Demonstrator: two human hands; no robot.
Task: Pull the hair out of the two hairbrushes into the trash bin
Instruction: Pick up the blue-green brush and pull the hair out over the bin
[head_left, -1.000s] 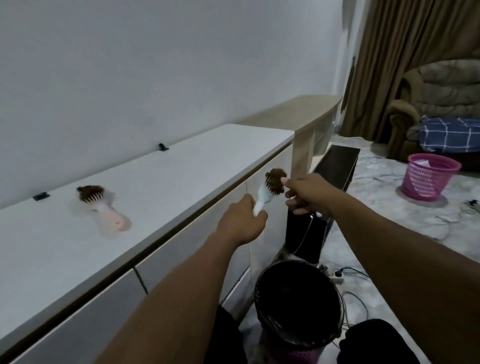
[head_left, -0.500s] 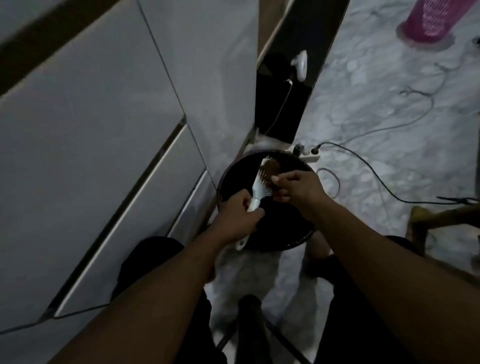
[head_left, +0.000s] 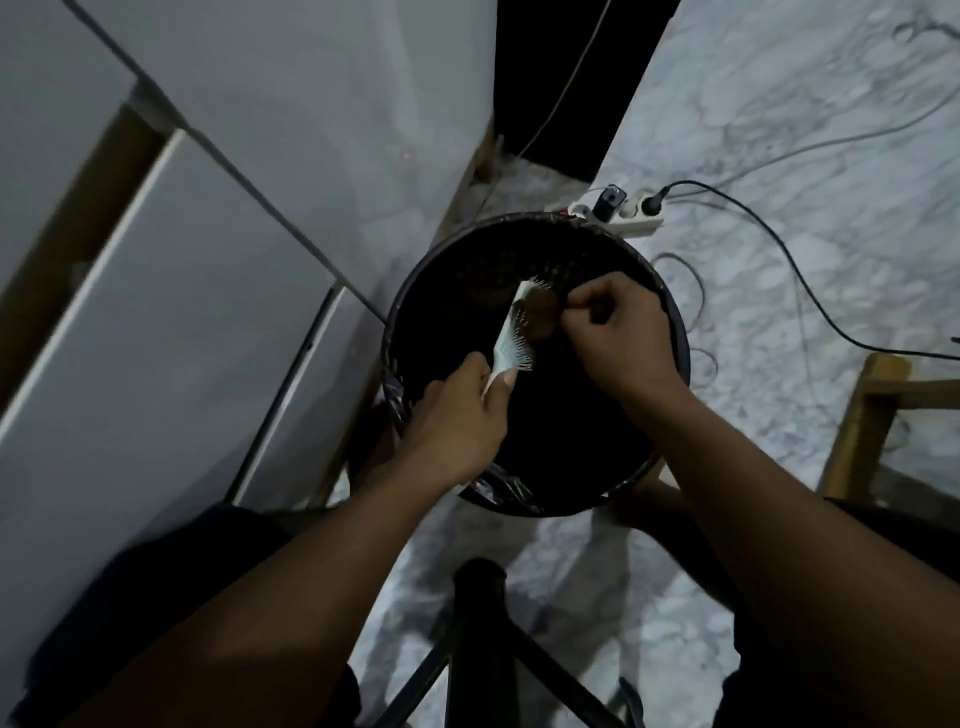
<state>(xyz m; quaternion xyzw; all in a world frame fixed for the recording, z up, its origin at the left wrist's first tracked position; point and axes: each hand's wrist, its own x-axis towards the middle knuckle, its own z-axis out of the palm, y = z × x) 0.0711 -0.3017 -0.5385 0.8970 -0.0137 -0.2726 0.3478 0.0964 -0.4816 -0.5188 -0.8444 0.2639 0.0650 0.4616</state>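
I look straight down into a black round trash bin (head_left: 670, 322) lined with a dark bag. My left hand (head_left: 460, 415) grips the handle of a pale hairbrush (head_left: 511, 338) held over the bin's opening, bristles facing right. A brown clump of hair (head_left: 540, 318) sits on the bristles near the brush's tip. My right hand (head_left: 618, 332) pinches that clump with its fingertips, knuckles curled. The second hairbrush is out of view.
White cabinet fronts (head_left: 171, 291) stand close on the left. A white power strip (head_left: 626, 215) with plugs and black cables lies just behind the bin on the marble floor (head_left: 810, 156). A wooden frame (head_left: 862, 426) stands at right; a black stool leg (head_left: 475, 639) is below.
The view has swung from the cabinet top down to the bin. Both hands lowered the brush over the bin's opening, and my right hand's fingers have closed on the hair clump.
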